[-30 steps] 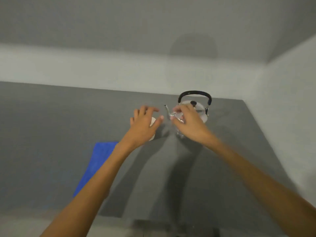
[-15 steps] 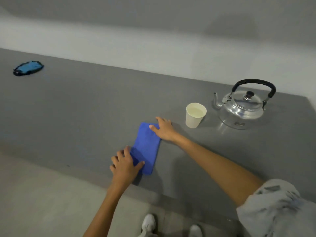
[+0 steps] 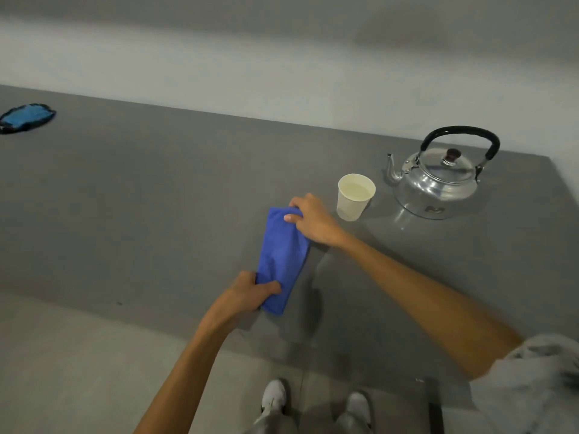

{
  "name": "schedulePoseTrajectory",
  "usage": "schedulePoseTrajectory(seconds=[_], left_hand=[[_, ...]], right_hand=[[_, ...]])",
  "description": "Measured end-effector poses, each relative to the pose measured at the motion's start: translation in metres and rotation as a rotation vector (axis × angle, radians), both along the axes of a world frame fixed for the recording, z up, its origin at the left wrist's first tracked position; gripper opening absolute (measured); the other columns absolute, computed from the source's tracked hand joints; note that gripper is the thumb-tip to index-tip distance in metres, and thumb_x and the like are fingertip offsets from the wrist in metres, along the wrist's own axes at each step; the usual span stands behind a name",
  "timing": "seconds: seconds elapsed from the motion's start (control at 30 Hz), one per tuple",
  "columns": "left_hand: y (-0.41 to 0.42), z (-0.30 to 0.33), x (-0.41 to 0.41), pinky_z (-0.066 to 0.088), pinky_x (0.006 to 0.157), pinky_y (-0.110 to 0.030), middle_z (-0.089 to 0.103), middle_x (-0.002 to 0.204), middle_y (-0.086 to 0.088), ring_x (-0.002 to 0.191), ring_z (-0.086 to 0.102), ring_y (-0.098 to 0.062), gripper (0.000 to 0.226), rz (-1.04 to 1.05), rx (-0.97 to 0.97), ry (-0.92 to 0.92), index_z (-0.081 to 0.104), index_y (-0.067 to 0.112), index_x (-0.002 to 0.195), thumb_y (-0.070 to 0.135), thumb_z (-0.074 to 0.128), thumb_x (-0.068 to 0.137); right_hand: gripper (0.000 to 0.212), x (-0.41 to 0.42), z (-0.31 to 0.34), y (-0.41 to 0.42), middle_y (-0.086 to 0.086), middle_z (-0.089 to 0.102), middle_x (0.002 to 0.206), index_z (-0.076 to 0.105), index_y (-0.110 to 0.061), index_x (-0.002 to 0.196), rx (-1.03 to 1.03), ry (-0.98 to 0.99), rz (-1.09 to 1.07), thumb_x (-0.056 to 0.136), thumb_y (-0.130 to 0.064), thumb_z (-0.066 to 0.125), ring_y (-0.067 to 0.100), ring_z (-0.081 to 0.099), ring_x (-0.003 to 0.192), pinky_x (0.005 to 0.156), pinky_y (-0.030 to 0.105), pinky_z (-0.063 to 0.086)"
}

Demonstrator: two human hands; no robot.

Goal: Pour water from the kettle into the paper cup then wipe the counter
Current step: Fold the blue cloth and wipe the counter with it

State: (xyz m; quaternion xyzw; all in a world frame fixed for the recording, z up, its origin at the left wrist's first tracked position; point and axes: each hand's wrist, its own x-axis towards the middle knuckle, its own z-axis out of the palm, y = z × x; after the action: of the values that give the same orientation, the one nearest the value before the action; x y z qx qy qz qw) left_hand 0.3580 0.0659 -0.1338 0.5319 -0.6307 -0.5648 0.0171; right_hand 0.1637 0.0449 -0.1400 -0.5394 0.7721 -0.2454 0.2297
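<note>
Since half a second ago both hands have been closed onto the blue cloth (image 3: 282,255), which was only being touched flat before; it's now bunched a bit and lifted at the ends.

Room first: plain pale wall (image 3: 282,73) behind, light floor (image 3: 78,355) below, white shoes seen at the bottom edge. The grey surface (image 3: 156,189) is wide and mostly bare, no obvious puddle can be made out on it.

Pouring looks done, judging by the kettle (image 3: 438,183) parked upright at the far right and the paper cup (image 3: 355,197) just beside its spout with water visible inside. Wiping is what's left, and it seems only about to be started.

The cloth's near end is pinched by the left hand (image 3: 250,292), the far end by the right hand (image 3: 313,220), near the cup. A small blue-and-black item (image 3: 26,117) is left well apart, far left.
</note>
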Motion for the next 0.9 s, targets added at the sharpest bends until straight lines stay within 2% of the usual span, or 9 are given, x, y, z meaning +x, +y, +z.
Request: schedulePoseTrajectory(seconds=[0.2, 0.3, 0.4, 0.47, 0.57, 0.67, 0.73, 0.83, 0.9], left_hand=[[0.037, 0.004, -0.007, 0.033, 0.039, -0.017, 0.045, 0.056, -0.003, 0.038, 0.041, -0.006, 0.016, -0.152, 0.116, 0.048, 0.055, 0.007, 0.074, 0.017, 0.067, 0.081], [0.049, -0.011, -0.014, 0.046, 0.056, -0.025, 0.058, 0.082, -0.009, 0.068, 0.056, -0.017, 0.025, -0.270, -0.001, -0.053, 0.057, -0.001, 0.100, 0.018, 0.063, 0.084], [0.050, -0.024, -0.011, 0.045, 0.078, -0.033, 0.062, 0.108, -0.015, 0.097, 0.058, -0.030, 0.044, -0.316, -0.240, -0.201, 0.050, 0.004, 0.114, 0.033, 0.063, 0.083], [0.046, -0.029, -0.004, 0.047, 0.084, -0.038, 0.060, 0.109, -0.013, 0.102, 0.055, -0.031, 0.057, -0.296, -0.356, -0.257, 0.048, 0.009, 0.114, 0.050, 0.063, 0.078], [0.036, -0.034, 0.001, 0.045, 0.082, -0.044, 0.055, 0.109, -0.014, 0.102, 0.047, -0.033, 0.057, -0.245, -0.735, -0.370, 0.050, 0.008, 0.110, 0.057, 0.054, 0.080], [0.020, -0.041, -0.006, 0.042, 0.083, -0.046, 0.053, 0.121, -0.017, 0.108, 0.045, -0.034, 0.039, -0.180, -0.905, -0.223, 0.052, 0.008, 0.118, 0.034, 0.052, 0.090], [0.011, -0.048, -0.013, 0.040, 0.090, -0.043, 0.047, 0.134, -0.012, 0.117, 0.044, -0.030, 0.036, -0.218, -0.899, -0.098, 0.048, 0.010, 0.126, 0.025, 0.046, 0.094], [0.007, -0.061, -0.022, 0.032, 0.105, -0.040, 0.033, 0.149, -0.004, 0.133, 0.033, -0.020, 0.040, -0.331, -0.860, 0.006, 0.039, 0.014, 0.137, 0.023, 0.039, 0.097], [0.010, -0.069, -0.027, 0.018, 0.114, -0.039, 0.027, 0.153, -0.003, 0.140, 0.024, -0.017, 0.043, -0.415, -0.889, 0.011, 0.034, 0.015, 0.140, 0.023, 0.037, 0.098]], right_hand=[[0.012, -0.034, 0.007, 0.068, 0.010, 0.057, 0.076, 0.060, 0.000, 0.083, -0.079, -0.043, 0.015, 0.087, -0.011, 0.063, 0.022, 0.049, 0.072, 0.058, 0.014, 0.033], [0.013, -0.033, -0.016, 0.086, 0.018, 0.059, 0.086, 0.060, 0.002, 0.088, 0.028, -0.060, -0.010, 0.089, -0.011, 0.061, 0.027, 0.050, 0.084, 0.071, 0.030, 0.040], [0.027, -0.020, -0.032, 0.093, 0.014, 0.056, 0.112, 0.056, -0.004, 0.113, 0.048, 0.201, -0.141, 0.090, -0.021, 0.059, 0.030, 0.045, 0.107, 0.093, 0.035, 0.036], [0.038, -0.003, -0.034, 0.093, 0.013, 0.051, 0.118, 0.049, -0.006, 0.122, -0.072, 0.356, -0.261, 0.088, -0.017, 0.060, 0.031, 0.043, 0.108, 0.095, 0.037, 0.038], [0.044, 0.035, -0.040, 0.089, 0.018, 0.048, 0.126, 0.042, -0.006, 0.130, -0.099, 0.272, -0.384, 0.091, -0.024, 0.052, 0.035, 0.041, 0.115, 0.096, 0.042, 0.035], [0.062, 0.070, -0.061, 0.081, 0.024, 0.016, 0.156, 0.016, -0.004, 0.148, 0.105, 0.232, -0.401, 0.099, -0.040, 0.031, 0.038, 0.010, 0.144, 0.117, 0.047, 0.007], [0.065, 0.083, -0.071, 0.081, 0.024, -0.002, 0.157, 0.003, -0.004, 0.149, 0.121, 0.322, -0.381, 0.101, -0.041, 0.024, 0.038, -0.007, 0.146, 0.117, 0.046, -0.009], [0.060, 0.085, -0.075, 0.095, 0.021, -0.001, 0.158, 0.005, -0.007, 0.150, 0.099, 0.405, -0.319, 0.102, -0.038, 0.018, 0.035, -0.007, 0.146, 0.118, 0.046, -0.009], [0.057, 0.084, -0.076, 0.115, 0.017, 0.007, 0.158, 0.011, -0.010, 0.150, 0.074, 0.438, -0.256, 0.101, -0.037, 0.016, 0.031, 0.000, 0.147, 0.119, 0.047, 0.001]])
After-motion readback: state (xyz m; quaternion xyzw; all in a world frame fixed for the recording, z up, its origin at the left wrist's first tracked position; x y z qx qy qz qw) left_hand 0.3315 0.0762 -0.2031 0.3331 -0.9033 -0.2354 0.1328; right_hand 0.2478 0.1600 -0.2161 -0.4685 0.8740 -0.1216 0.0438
